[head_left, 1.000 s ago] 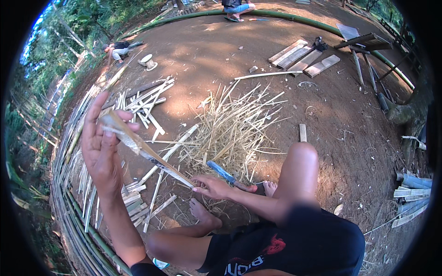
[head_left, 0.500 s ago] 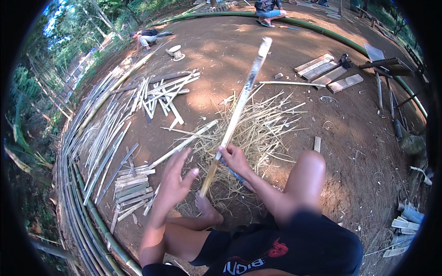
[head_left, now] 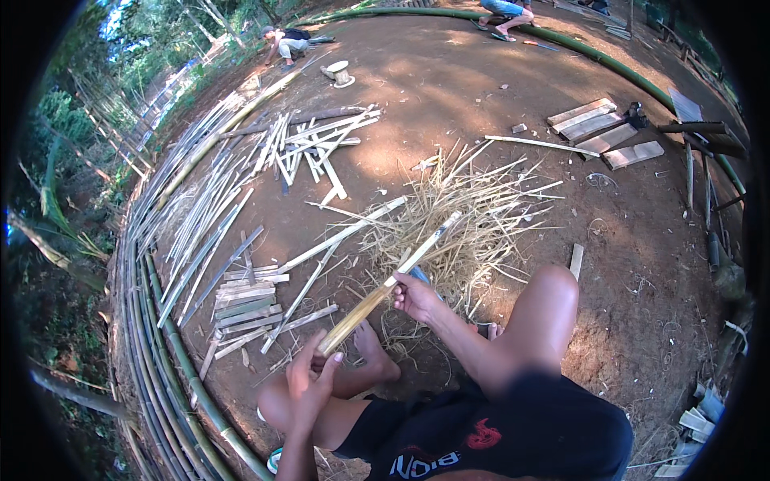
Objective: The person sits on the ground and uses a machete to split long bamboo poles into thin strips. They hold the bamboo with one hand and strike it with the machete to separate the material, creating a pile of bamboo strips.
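You seem to be steadying a long, pale-yellow split-bamboo strip (head_left: 365, 311) slantwise before you, your right hand (head_left: 416, 298) pinching its middle. Your left hand (head_left: 309, 377) brackets its near end, grip unclear; the next move likely calls for securing that end.

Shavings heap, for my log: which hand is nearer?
Right: the right hand is by the near edge of the shavings heap; the left hand farther, at the lower end of the bamboo strip.
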